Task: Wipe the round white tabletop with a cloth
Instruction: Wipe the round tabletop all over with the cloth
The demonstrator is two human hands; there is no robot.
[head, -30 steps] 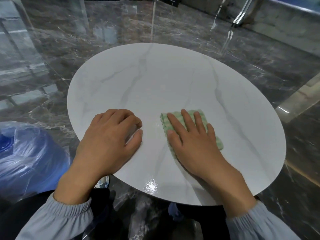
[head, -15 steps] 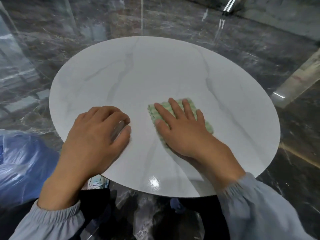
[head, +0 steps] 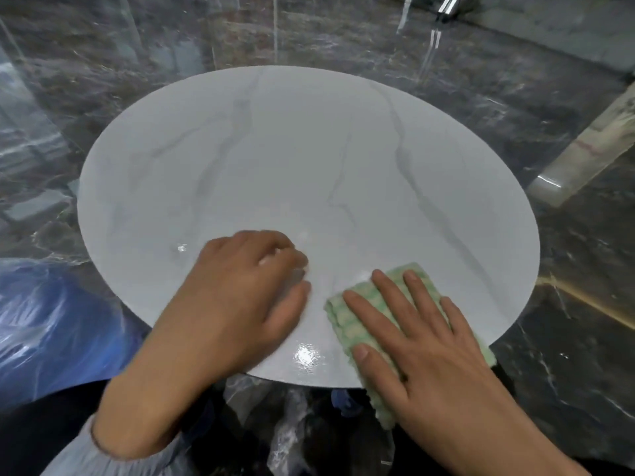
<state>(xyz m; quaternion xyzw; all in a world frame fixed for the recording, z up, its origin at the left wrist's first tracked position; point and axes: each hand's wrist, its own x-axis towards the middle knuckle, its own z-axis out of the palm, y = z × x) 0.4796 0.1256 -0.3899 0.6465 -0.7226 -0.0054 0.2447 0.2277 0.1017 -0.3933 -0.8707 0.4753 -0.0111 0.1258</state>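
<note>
The round white tabletop with grey marble veins fills the middle of the head view. A green-and-cream checked cloth lies at its near right edge, with one end hanging over the rim. My right hand presses flat on the cloth with straight, spread fingers and hides most of it. My left hand rests on the tabletop just left of the cloth, fingers curled under, holding nothing that I can see.
Dark glossy marble floor surrounds the table. A blue plastic-wrapped water jug stands at the lower left. A pale wrapped leg or post slants at the right. Clear plastic wrap shows under the near rim.
My right hand has slid the cloth towards me and to the right, from mid-table to the near right rim. My left hand has stayed on the near tabletop.
</note>
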